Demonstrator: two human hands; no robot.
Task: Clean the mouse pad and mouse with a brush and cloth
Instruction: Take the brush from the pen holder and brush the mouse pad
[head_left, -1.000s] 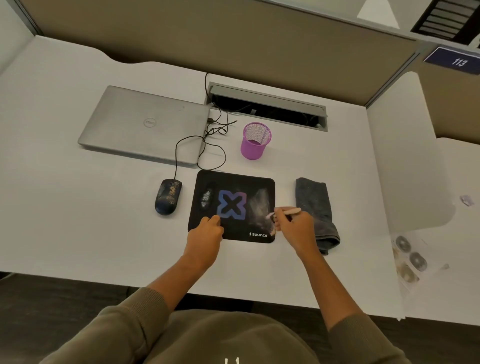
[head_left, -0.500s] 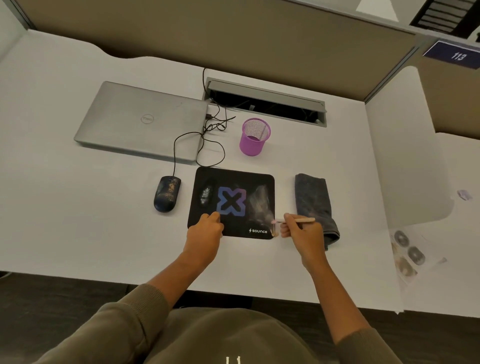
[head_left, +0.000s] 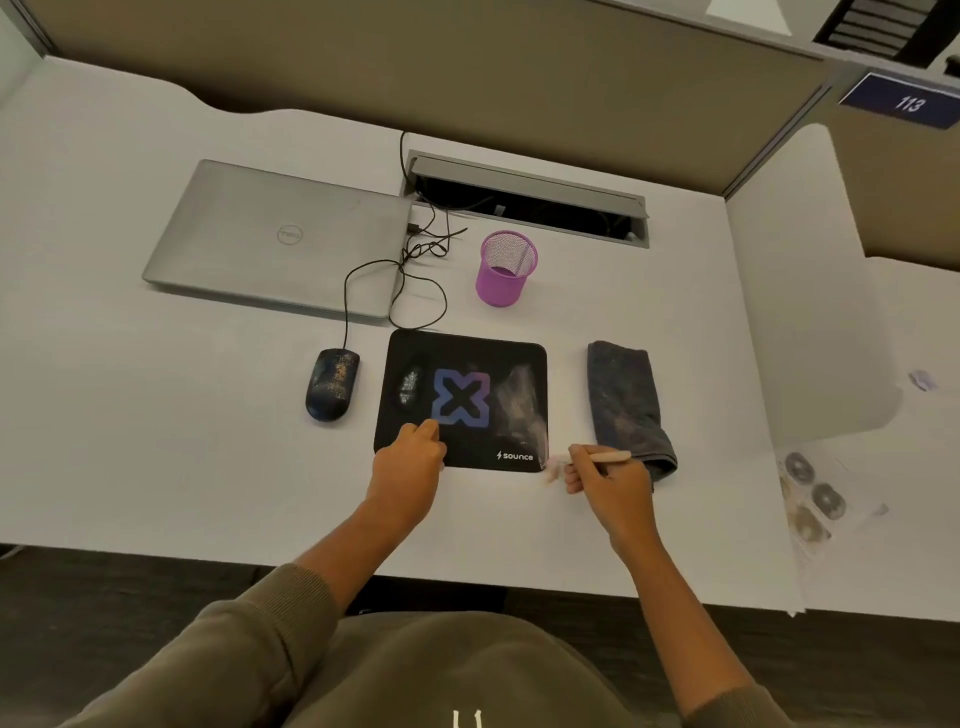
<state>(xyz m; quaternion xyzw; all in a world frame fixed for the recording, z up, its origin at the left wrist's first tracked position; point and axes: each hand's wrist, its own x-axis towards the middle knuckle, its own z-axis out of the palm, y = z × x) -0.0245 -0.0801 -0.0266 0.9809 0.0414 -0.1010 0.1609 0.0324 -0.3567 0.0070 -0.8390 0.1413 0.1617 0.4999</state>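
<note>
1. Right now the black square mouse pad with the blue-purple X print (head_left: 462, 400) lies flat on the white desk (head_left: 156, 441), between the dark, speckled corded mouse (head_left: 332, 384) on its left and the folded grey cloth (head_left: 623, 405) on its right.
2. The left hand (head_left: 410, 462) presses down on the pad's near-left corner, fingers curled closed against the surface. Keeping that firm pressure looks wise, since a thin pad would likely slide under brush strokes.
3. The right hand (head_left: 608, 480) has its fingers pinched closed around the pale wooden handle of a small brush (head_left: 597, 458). The bristle end sits just off the pad's near-right corner, over bare desk.
4. A pale dusty smear (head_left: 519, 405) covers the pad's right side, and a smaller patch (head_left: 410, 387) sits on its left. Neither looks cleared, so brushing seems far from done.
5. Good strokes would probably be short and one-directional, from the X outward over the near-right edge, so dust leaves the pad rather than spreading.
6. Sweep away from the cloth; it should stay clean for the wiping pass.
7. The left patch likely needs the holding hand shifted first.
8. The mouse appears untouched and visibly speckled, so it comes later.
</note>
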